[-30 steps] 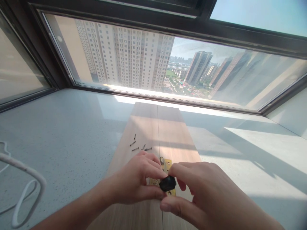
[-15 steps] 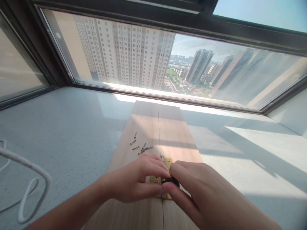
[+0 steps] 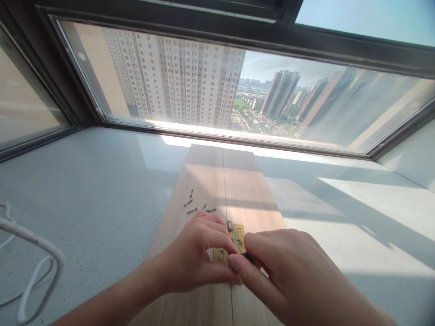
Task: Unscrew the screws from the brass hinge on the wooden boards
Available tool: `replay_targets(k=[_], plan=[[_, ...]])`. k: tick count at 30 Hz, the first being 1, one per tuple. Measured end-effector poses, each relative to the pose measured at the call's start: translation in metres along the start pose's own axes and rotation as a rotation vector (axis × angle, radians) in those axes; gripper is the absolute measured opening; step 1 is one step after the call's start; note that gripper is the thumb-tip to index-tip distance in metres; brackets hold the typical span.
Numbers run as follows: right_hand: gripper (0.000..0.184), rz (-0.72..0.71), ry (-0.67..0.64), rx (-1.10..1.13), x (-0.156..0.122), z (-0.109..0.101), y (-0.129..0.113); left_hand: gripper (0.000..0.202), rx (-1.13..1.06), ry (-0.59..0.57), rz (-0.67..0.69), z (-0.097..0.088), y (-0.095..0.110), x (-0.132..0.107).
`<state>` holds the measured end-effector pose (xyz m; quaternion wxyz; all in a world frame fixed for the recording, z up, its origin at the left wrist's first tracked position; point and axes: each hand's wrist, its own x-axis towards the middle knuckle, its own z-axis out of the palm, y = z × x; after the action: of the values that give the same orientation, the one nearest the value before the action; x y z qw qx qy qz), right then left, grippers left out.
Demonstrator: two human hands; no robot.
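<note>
A brass hinge [image 3: 239, 230] lies across the seam between two light wood boards [image 3: 207, 167], one leaf on each. The leaves have screw holes. My right hand [image 3: 285, 262] is closed around a black-handled tool [image 3: 247, 257], probably a screwdriver; its tip is hidden behind the fingers. Beside it, my left hand [image 3: 193, 253] curves over the left leaf, thumb and index finger apart around my right thumb tip. Nothing shows held in it, though its fingertips are partly covered. Several loose screws [image 3: 192, 211] lie on the left board, just beyond my left hand.
The boards rest on a pale speckled sill [image 3: 112, 190]. A white cable [image 3: 37, 235] loops at the left edge. Ahead stands a dark-framed window [image 3: 217, 136], with tall buildings outside. Sunlight and shadow cross the right side of the sill.
My right hand has shifted slightly right, uncovering more of the hinge, and less of the black handle shows. My left index finger and thumb have spread farther apart. The left hand now covers some screws.
</note>
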<state>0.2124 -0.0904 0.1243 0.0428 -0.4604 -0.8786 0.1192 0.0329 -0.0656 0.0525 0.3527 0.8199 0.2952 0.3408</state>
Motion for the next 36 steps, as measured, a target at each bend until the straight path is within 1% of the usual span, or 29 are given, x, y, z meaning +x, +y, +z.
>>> replay_targets(k=[2,3,4,7,8,10,13,17,19,22,24,25,26,29,31,34,36], plan=[[0.027,-0.007,-0.046,0.025,-0.001,0.000,-0.002,0.018,-0.013,0.003,0.000,0.000,0.001,0.001],[0.025,-0.005,-0.061,0.034,-0.001,-0.001,-0.002,0.017,-0.025,-0.015,0.000,0.000,0.002,0.002],[0.025,-0.002,-0.075,0.040,-0.002,-0.002,-0.002,0.016,-0.043,-0.049,0.007,-0.001,0.003,0.002],[0.023,0.004,-0.080,0.053,-0.003,-0.004,0.000,0.015,-0.110,-0.200,0.065,-0.006,0.005,0.005],[0.021,-0.002,-0.075,0.060,-0.003,-0.005,0.001,0.014,-0.126,-0.241,0.082,-0.008,0.005,0.006],[0.019,-0.020,-0.055,0.070,-0.003,-0.005,0.002,0.014,-0.152,-0.285,0.101,-0.011,0.005,0.007],[0.017,-0.069,0.006,0.074,-0.001,-0.003,0.002,0.016,-0.195,-0.309,0.116,-0.014,0.002,0.009],[0.013,-0.107,0.079,0.063,0.000,-0.002,0.001,0.016,-0.255,-0.334,0.127,-0.013,-0.001,0.010],[0.011,-0.138,0.081,0.092,-0.001,-0.003,0.000,0.014,-0.247,-0.302,0.121,-0.011,-0.001,0.009],[0.016,-0.180,0.032,0.151,-0.005,-0.005,0.002,0.014,-0.206,-0.221,0.112,-0.007,-0.002,0.007],[0.013,-0.158,0.013,0.138,-0.006,-0.005,0.003,0.013,-0.184,-0.162,0.098,-0.003,-0.002,0.006],[0.010,-0.133,0.025,0.117,-0.007,-0.005,0.004,0.012,-0.169,-0.130,0.088,-0.002,-0.003,0.005],[0.010,-0.103,0.044,0.091,-0.006,-0.004,0.005,0.012,-0.154,-0.096,0.079,0.000,-0.003,0.005],[0.025,-0.035,0.107,0.009,-0.003,-0.001,0.004,0.015,-0.122,-0.020,0.064,0.004,-0.005,0.003],[0.028,-0.032,0.100,-0.020,-0.001,0.001,0.002,0.016,-0.116,0.000,0.072,0.006,-0.005,0.003],[0.018,-0.082,0.068,0.029,0.001,0.002,-0.001,0.021,-0.094,0.043,0.044,0.008,-0.003,0.002],[0.011,-0.097,0.093,0.058,0.000,0.003,-0.002,0.025,-0.082,0.048,-0.014,0.007,0.000,0.002]])
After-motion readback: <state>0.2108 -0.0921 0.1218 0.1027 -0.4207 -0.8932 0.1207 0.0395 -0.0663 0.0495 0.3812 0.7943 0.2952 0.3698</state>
